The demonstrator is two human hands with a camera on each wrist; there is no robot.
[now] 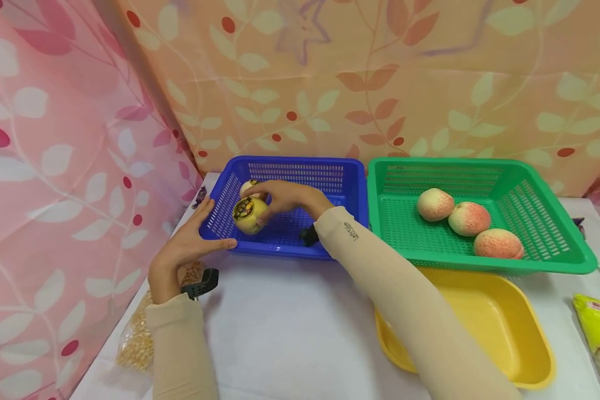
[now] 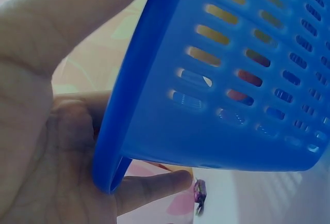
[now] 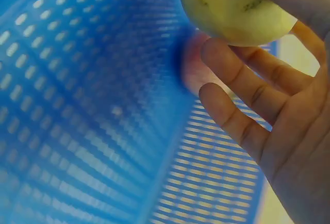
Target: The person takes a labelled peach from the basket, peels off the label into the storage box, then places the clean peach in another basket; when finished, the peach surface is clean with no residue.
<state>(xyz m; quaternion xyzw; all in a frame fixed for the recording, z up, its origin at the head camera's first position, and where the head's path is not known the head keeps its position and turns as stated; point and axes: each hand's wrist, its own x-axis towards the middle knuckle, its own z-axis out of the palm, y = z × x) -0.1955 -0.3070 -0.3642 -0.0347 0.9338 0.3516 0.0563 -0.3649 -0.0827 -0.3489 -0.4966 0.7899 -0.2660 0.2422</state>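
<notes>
The right hand [image 1: 287,197] pinches the yellow fruit [image 1: 249,219] between thumb and fingers, its two lowest fingers curving away from the skin, inside the left part of the blue basket [image 1: 280,249], near the back-left corner of the table [image 1: 280,328]. The left hand [image 1: 185,241] is spread about the basket's front-left corner, thumb along the front rim, fingers by the left side.

For good handling, the thumb should bear squarely against the fingers, since a smooth round thing would probably roll out of a loose pinch; the left hand would do best to steady the rim lightly. Mind the paler second fruit [image 1: 246,187] just behind, which a low knuckle could nudge. Whether the held fruit touches the basket floor, I cannot tell.

The fruit is rounded and yellow with a greenish cast; a dark label [image 1: 243,208] with coloured spots covers its upper left, and the right wrist view shows brownish specks.
</notes>
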